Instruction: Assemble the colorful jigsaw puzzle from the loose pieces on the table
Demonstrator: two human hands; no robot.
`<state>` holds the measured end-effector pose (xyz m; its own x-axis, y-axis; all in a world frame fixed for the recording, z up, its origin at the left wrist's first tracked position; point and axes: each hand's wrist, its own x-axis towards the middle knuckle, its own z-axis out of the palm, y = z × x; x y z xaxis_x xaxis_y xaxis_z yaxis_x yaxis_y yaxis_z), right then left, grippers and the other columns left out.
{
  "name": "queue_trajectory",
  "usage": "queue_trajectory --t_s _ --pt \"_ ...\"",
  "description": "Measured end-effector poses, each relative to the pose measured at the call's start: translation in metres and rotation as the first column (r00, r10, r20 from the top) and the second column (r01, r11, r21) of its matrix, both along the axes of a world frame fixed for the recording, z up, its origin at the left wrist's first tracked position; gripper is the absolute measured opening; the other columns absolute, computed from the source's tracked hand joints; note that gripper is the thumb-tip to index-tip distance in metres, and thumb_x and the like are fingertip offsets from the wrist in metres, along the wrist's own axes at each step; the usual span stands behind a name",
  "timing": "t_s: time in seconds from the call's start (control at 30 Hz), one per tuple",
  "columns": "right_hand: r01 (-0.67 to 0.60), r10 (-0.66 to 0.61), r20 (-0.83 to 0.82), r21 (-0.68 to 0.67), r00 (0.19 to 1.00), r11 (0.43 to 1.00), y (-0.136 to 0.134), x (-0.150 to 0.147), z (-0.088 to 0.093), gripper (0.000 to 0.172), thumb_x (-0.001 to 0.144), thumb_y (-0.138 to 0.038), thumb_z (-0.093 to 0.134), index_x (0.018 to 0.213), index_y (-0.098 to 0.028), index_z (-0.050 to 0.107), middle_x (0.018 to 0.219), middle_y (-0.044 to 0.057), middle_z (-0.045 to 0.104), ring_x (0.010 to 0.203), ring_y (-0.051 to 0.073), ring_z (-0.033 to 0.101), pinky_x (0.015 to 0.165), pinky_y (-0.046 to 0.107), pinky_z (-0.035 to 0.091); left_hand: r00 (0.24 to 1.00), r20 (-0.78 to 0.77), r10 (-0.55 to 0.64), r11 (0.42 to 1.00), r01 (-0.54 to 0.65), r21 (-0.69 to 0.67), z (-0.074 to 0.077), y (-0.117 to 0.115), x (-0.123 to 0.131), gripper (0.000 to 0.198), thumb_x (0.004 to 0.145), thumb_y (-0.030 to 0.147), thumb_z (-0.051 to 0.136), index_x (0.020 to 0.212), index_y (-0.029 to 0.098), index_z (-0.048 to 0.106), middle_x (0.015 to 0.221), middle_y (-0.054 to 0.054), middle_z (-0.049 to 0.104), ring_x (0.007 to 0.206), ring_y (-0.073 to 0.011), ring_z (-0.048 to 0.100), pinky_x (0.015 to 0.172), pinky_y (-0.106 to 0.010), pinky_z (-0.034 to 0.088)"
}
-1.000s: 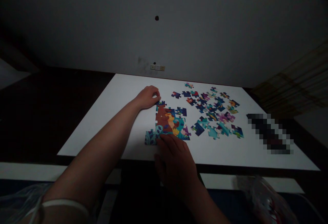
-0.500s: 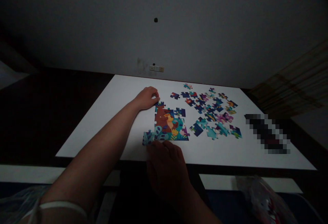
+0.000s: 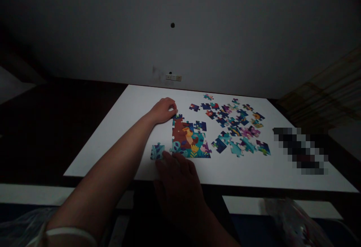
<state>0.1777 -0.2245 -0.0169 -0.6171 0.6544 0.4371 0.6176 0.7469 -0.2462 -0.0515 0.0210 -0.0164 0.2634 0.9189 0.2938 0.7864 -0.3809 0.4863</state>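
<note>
A partly joined jigsaw puzzle (image 3: 183,132), brown with a yellow animal and teal plants, lies on the white table (image 3: 113,126). At its top left corner, the thumb and curled fingers of my left hand (image 3: 165,110) press together on a dark puzzle piece (image 3: 177,116). My right hand (image 3: 177,173) is at the puzzle's lower left, fingers bent, fingertips against a loose teal-blue puzzle piece (image 3: 157,152). A gap separates that piece from the joined section. The right thumb is in shadow. A dark blue piece (image 3: 200,125) sits at the section's upper right.
Several loose puzzle pieces (image 3: 236,121) spread over the table's right half, some overlapping. Farther right is a pixelated dark object (image 3: 300,151). A clear plastic bag (image 3: 299,220) lies below the table's front edge. A wall with a socket (image 3: 173,77) rises behind.
The teal-blue piece has moved left, away from the joined section, with my right hand shifting left alongside it. My left hand stays at the top corner. The whole view has shifted slightly.
</note>
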Motion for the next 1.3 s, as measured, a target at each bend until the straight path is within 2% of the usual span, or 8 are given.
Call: queue_trajectory --t_s 0.2,0.33,0.57,0.73,0.87,1.03,1.17,1.3 --pt "0.014 -0.012 0.025 -0.052 1.000 0.999 0.040 0.001 0.029 0.040 0.107 -0.033 0.078 0.145 -0.023 0.074 0.156 0.013 0.076 0.144 0.039 0.063 0.118 0.060 0.056 1.000 0.016 0.017 1.000 -0.017 -0.003 0.002 -0.002 0.001 0.011 0.097 0.035 0.073 0.096 0.026 0.079 0.127 -0.014 0.082 0.133 -0.0362 0.072 0.126 -0.058 0.052" --pt "0.036 -0.030 0.050 -0.111 0.998 0.993 0.058 0.019 0.036 0.016 0.105 -0.031 0.077 0.120 -0.028 0.082 0.133 0.011 0.081 0.121 0.037 0.073 0.105 0.058 0.060 1.000 0.020 0.020 1.000 -0.019 -0.009 0.002 -0.003 0.003 0.011 0.096 0.035 0.073 0.097 0.026 0.079 0.128 -0.012 0.082 0.133 -0.0360 0.071 0.127 -0.058 0.052" --pt "0.063 -0.045 0.149 -0.116 0.988 0.991 0.038 0.035 0.013 0.051 0.109 -0.028 0.072 0.160 -0.022 0.072 0.172 0.015 0.068 0.158 0.044 0.061 0.121 0.063 0.058 0.996 0.085 0.030 0.999 -0.028 -0.018 0.001 -0.004 0.000 0.012 0.097 0.034 0.073 0.098 0.023 0.078 0.124 -0.014 0.081 0.125 -0.0337 0.073 0.121 -0.054 0.056" --pt "0.061 -0.039 0.163 -0.135 0.986 0.989 0.039 0.034 0.010 0.053 0.113 -0.032 0.069 0.164 -0.018 0.071 0.176 0.016 0.066 0.165 0.044 0.058 0.126 0.064 0.056 0.947 0.223 0.232 0.973 -0.224 -0.058 0.004 -0.005 0.002 0.013 0.096 0.031 0.073 0.104 0.022 0.077 0.124 -0.012 0.082 0.117 -0.0310 0.075 0.114 -0.051 0.060" --pt "0.076 -0.047 0.191 -0.149 0.980 0.986 0.039 0.033 0.011 0.054 0.117 -0.036 0.065 0.167 -0.016 0.069 0.178 0.017 0.062 0.168 0.044 0.054 0.130 0.064 0.052 0.939 0.195 0.284 0.955 -0.259 -0.145 0.024 -0.012 0.001 0.015 0.096 0.032 0.075 0.106 0.022 0.077 0.123 -0.014 0.083 0.118 -0.0327 0.077 0.116 -0.054 0.061" --pt "0.064 -0.042 0.159 -0.134 0.986 0.989 0.037 0.034 0.010 0.056 0.120 -0.039 0.057 0.172 -0.017 0.065 0.182 0.016 0.059 0.170 0.041 0.052 0.134 0.063 0.045 0.980 0.114 0.166 0.981 -0.151 -0.125 0.042 -0.088 -0.013 0.030 0.101 0.040 0.072 0.126 0.025 0.080 0.149 -0.018 0.078 0.142 -0.0371 0.072 0.132 -0.058 0.052" --pt "0.057 -0.034 0.144 -0.157 0.989 0.986 0.037 0.034 0.013 0.057 0.119 -0.039 0.057 0.173 -0.020 0.064 0.183 0.016 0.058 0.171 0.040 0.050 0.136 0.063 0.042 0.994 -0.017 0.112 0.969 -0.113 -0.221 0.030 -0.179 -0.023 0.056 0.097 0.053 0.080 0.147 0.026 0.078 0.175 -0.018 0.063 0.164 -0.0413 0.057 0.141 -0.060 0.042" --pt "0.059 -0.033 0.150 -0.171 0.988 0.983 0.038 0.033 0.016 0.059 0.120 -0.039 0.055 0.173 -0.018 0.063 0.183 0.017 0.058 0.171 0.040 0.049 0.138 0.062 0.039 0.989 -0.062 0.134 0.959 -0.145 -0.244 0.019 -0.218 -0.023 0.057 0.102 0.056 0.078 0.151 0.027 0.078 0.183 -0.018 0.055 0.171 -0.0407 0.049 0.143 -0.062 0.039"
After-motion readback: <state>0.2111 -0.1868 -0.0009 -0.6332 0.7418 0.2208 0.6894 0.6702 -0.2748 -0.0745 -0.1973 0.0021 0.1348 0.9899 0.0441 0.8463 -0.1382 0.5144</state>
